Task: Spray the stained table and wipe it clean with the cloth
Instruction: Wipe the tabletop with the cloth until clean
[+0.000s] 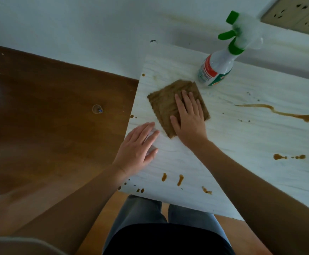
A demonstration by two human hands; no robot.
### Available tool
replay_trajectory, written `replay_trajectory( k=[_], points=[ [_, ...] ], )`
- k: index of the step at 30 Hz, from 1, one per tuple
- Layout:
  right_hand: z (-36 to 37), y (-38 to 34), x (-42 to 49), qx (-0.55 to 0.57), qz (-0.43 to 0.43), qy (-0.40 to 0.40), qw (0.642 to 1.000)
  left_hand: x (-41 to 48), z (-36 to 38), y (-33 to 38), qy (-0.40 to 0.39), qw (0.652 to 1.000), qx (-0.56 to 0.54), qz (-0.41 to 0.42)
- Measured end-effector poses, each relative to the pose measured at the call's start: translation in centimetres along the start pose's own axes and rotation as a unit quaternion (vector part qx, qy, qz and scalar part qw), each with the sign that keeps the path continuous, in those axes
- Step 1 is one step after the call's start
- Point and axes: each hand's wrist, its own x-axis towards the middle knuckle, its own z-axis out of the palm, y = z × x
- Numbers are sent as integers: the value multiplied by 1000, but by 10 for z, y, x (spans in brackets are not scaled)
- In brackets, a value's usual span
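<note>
A folded brown cloth (165, 100) lies flat on the white table (242, 137) near its far left corner. My right hand (189, 116) presses down on the cloth with fingers spread. Just left of the cloth, my left hand (138, 148) rests flat on the bare tabletop at the table's left edge, holding nothing. A white spray bottle (217, 68) with a green trigger stands upright just beyond the cloth, untouched. Brown stains mark the table: a long streak (279, 112) at the right, blotches (288, 157) lower right, and drips (180, 179) near the front edge.
A dark brown wooden surface (48, 116) adjoins the table on the left, with a small clear round object (97, 109) on it. A white wall runs behind, with a beige socket panel (297, 13) at top right. My legs show below the table's front edge.
</note>
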Motion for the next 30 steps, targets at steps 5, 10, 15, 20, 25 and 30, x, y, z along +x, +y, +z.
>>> replay_trajectory(
  k=[5,10,15,20,25,30],
  points=[
    [0,5,-22,7,30,-13,999,0,3,1,4,1000,-10,-4],
    [1,-16,53,-6,-4,-2,1000,-4,-1,0,-6,1000,17,5],
    [-3,-40,147,-12,-35,17,999,-12,1,-4,1,1000,21,-3],
    [1,-60,151,-11,-35,29,999,-11,1,4,0,999,7,-33],
    [5,-52,76,14,-151,-36,988,-11,4,15,25,998,-13,-62],
    [-5,-16,58,5,-129,-43,991,-12,9,14,32,997,-20,-68]
  ],
)
